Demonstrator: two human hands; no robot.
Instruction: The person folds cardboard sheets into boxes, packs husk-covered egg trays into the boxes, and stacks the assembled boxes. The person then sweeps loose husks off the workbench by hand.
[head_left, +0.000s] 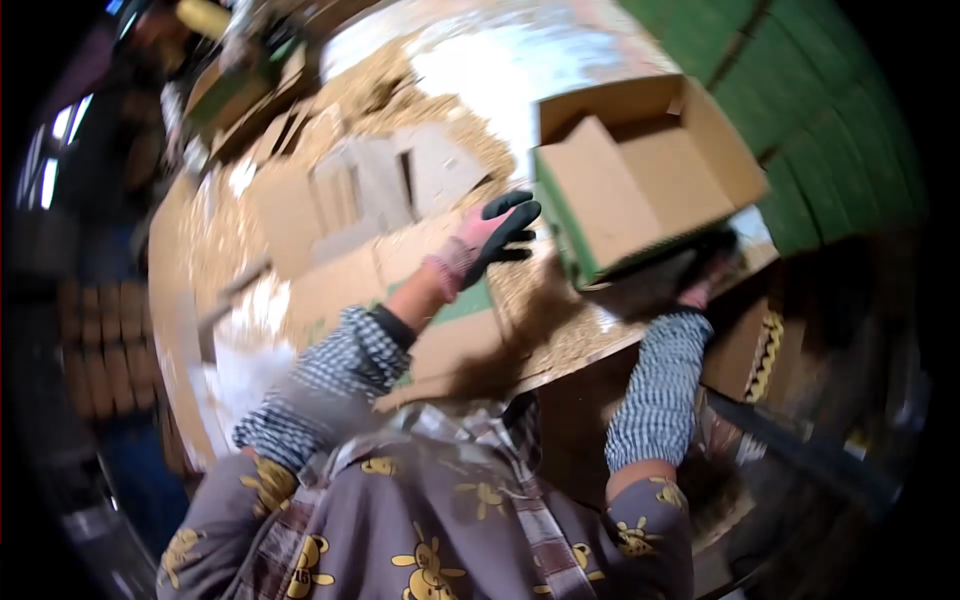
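An open cardboard box, green outside and brown inside, is tilted over the right part of the table. One of its flaps slants across the opening. My right hand, in a pink and dark glove, is at the box's lower right edge and holds it from beneath; its fingers are mostly hidden by the box and shadow. To the left of the box, my left hand is open in the same kind of glove. Its fingers are spread towards the green side, with a small gap visible between them and the box.
The table carries brown shredded material, flattened cardboard and grey card pieces. Stacked green boxes line the far right. Another green and brown box is at the upper left, blurred.
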